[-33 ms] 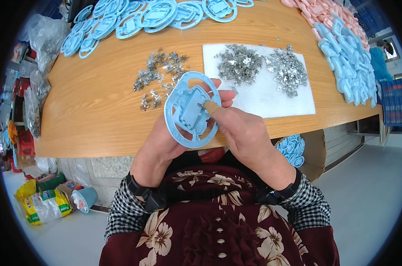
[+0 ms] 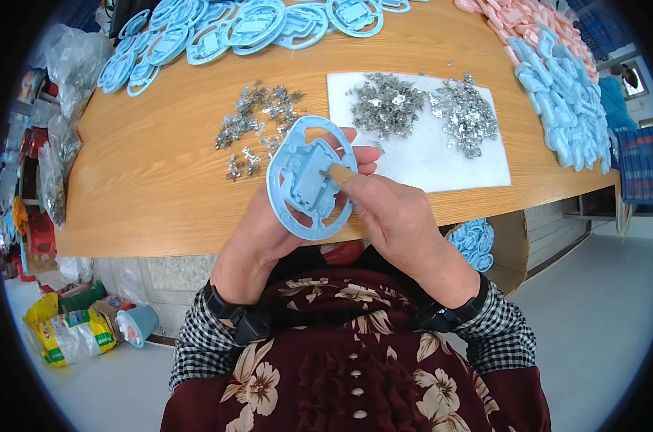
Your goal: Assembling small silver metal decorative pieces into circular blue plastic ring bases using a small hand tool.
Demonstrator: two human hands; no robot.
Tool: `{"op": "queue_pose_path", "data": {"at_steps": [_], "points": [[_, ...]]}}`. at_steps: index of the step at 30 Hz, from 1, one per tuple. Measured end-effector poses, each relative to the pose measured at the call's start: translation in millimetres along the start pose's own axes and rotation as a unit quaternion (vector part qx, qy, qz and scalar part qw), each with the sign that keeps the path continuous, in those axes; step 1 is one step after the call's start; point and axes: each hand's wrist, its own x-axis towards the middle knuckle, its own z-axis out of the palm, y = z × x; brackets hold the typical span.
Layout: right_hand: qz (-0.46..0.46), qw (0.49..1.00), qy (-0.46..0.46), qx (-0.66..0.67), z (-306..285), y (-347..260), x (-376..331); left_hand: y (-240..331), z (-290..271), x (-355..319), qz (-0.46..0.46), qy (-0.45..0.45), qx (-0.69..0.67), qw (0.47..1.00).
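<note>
- Blue wheel (image 2: 311,171): just left of the white sheet (image 2: 427,169).
- Left hand (image 2: 258,225): gripping the wheel from behind.
- Right hand (image 2: 392,212): at the wheel's middle; cannot tell if gripping anything.
- Metal pieces (image 2: 389,106): on the sheet.

Parts (image 2: 387,108) on sheet (image 2: 431,171), scattered parts (image 2: 236,131) left — wheel (image 2: 310,178) in front

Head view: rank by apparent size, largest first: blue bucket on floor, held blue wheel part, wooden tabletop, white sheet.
1. Wooden tabletop
2. White sheet
3. Held blue wheel part
4. Blue bucket

Apparent size only; the bucket sits farther from the camera.
</note>
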Motion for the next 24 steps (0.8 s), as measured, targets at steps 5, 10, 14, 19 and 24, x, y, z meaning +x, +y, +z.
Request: {"op": "queue_pose_path", "data": {"at_steps": [5,10,14,19,24], "points": [[0.141,0.976,-0.038,0.163,-23.0,-23.1,-2.2,2.4,10.6,5.9,0.004,0.096,0.155,0.983],[0.187,0.961,-0.029,0.199,-45.4,-12.8,-10.5,2.9,8.2,1.8,0.067,0.078,0.303,0.947],[0.232,0.919,-0.070,0.310,-51.4,2.5,-16.4,25.7,25.0,1.9,0.129,-0.013,0.533,0.836],[0.327,0.936,-0.049,0.118,-84.2,13.2,-17.4,19.9,15.3,3.4,0.052,0.041,0.401,0.914],[0.166,0.926,0.047,-0.337,-98.0,73.9,-19.4,8.0,6.7,6.7,0.017,0.098,0.377,0.921]]}}
